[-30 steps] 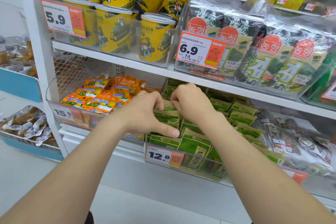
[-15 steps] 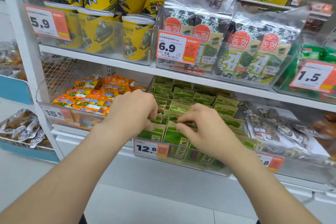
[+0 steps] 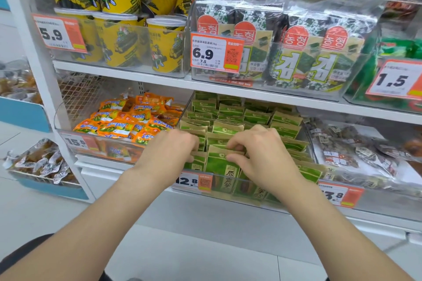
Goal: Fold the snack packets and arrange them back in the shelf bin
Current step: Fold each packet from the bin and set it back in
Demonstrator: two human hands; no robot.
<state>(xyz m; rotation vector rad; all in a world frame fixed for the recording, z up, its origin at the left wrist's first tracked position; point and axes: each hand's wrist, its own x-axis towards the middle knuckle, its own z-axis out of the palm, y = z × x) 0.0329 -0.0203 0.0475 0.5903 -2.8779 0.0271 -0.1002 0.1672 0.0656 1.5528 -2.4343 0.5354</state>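
The green packets (image 3: 230,114) stand upright in four rows, too many to count, inside one clear shelf bin (image 3: 242,197) at the centre of the lower shelf. Two hands work at its near end. The right hand (image 3: 262,155) pinches the top edge of the front packet (image 3: 221,164). The left hand (image 3: 169,153) curls its fingers over the near-left packets, fingertips hidden. The bin is tightly packed. One orange-packet bin (image 3: 68,134) sits to its left. The upper shelf edge (image 3: 251,96) overhangs the far rows.

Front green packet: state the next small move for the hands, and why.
Probably seat the front green packet down into the bin: the right hand pinches its top edge, the left hand grips the neighbouring packets, and it stands proud of them.
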